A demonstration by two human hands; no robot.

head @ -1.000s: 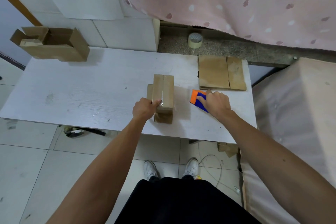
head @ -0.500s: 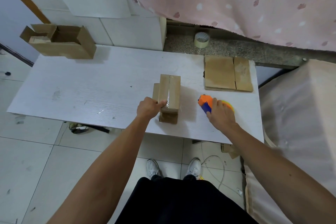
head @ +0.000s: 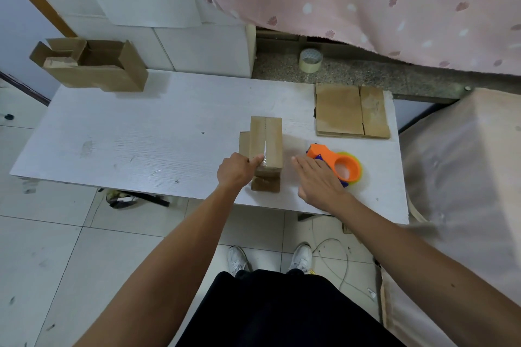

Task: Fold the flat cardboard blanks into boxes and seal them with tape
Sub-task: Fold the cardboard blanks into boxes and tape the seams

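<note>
Near the tabletop's (head: pixel 141 135) front edge, the left hand (head: pixel 235 170) grips the box (head: pixel 266 146) at its near left corner, thumb pressing the tape end, while the right hand (head: pixel 317 180) lies flat, fingers straight and empty, partly over the dispenser (head: pixel 341 165) just right of the box. The top seam looks taped, so this seems to be the close of sealing; next, the free hand probably has to smooth the strip. Farther back wait the blanks (head: pixel 351 111), a tape roll (head: pixel 310 60) and, far left, an open carton (head: pixel 93 65).
</note>
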